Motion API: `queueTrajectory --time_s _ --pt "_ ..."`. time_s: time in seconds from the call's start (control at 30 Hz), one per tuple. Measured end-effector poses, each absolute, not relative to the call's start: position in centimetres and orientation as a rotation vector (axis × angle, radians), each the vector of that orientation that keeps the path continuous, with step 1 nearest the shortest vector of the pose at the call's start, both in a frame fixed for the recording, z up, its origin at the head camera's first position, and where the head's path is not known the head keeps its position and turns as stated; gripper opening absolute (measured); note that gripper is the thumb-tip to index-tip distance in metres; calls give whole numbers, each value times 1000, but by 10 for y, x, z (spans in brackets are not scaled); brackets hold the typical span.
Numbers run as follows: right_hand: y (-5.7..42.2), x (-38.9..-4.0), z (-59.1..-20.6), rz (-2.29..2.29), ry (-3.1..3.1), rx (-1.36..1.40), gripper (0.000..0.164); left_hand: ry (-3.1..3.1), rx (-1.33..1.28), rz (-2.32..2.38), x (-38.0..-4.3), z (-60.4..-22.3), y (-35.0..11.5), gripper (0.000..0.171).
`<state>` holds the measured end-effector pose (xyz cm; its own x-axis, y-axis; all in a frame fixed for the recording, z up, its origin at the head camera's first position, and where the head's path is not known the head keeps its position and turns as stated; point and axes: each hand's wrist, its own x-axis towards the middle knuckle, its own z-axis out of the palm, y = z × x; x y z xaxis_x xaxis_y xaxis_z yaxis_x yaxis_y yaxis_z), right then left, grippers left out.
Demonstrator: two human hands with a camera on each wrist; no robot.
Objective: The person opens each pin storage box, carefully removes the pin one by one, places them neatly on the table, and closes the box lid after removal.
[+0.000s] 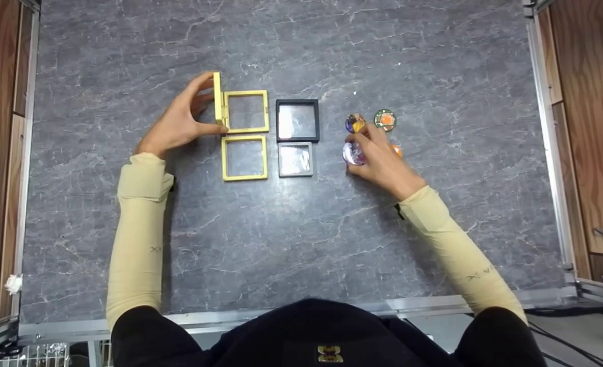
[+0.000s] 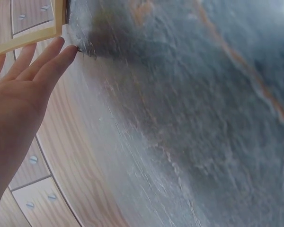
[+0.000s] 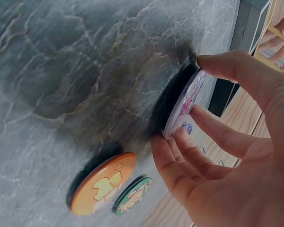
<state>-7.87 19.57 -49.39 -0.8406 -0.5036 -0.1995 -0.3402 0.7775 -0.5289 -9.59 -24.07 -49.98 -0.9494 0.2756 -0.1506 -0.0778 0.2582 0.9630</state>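
Observation:
My left hand (image 1: 176,122) holds the raised half of a yellow hinged display frame (image 1: 217,99) by its edges, thumb at the near end and fingers at the far end. The other half, with clear film, lies flat on the table. In the left wrist view, the fingers (image 2: 47,61) reach along the yellow rim. My right hand (image 1: 383,160) grips a round purple badge (image 3: 184,104) by its edge, thumb on one side and fingers on the other. The badge is tilted at the tabletop; whether it touches is unclear.
A second yellow frame (image 1: 245,178), a black frame (image 1: 317,122) and a smaller grey frame (image 1: 281,160) lie nearby. Around my right hand are a dark-and-yellow badge (image 1: 354,122), a green-rimmed badge (image 1: 385,120) and an orange badge (image 3: 104,184). Wooden panels (image 1: 584,122) flank the table.

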Motion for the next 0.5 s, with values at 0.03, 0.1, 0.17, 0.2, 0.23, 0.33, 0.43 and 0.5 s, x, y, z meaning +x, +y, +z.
queueTrajectory --time_s 0.03,0.1,0.17,0.2,0.23,0.33,0.43,0.5 --pt "196 -79 -494 -696 2643 -650 55 2245 183 1745 -96 -500 -241 111" --pt "197 -79 -496 -702 2649 -652 55 2249 188 1739 -96 -500 -241 111" --pt "197 -78 -496 -708 2648 -649 56 2258 197 1733 -96 -501 -241 110" --pt "197 -78 -497 -714 2647 -647 57 2262 202 1729 -96 -502 -241 109" --pt "197 -78 -497 -719 2647 -645 57 2265 207 1724 -96 -502 -242 108" --pt "198 -77 -498 -742 2648 -642 57 2261 219 1731 -96 -503 -241 107" --pt "199 -77 -499 -779 2653 -633 57 2251 222 1736 -96 -502 -241 106" --pt "200 -76 -499 -801 2654 -612 57 2241 223 1745 -97 -502 -240 106"
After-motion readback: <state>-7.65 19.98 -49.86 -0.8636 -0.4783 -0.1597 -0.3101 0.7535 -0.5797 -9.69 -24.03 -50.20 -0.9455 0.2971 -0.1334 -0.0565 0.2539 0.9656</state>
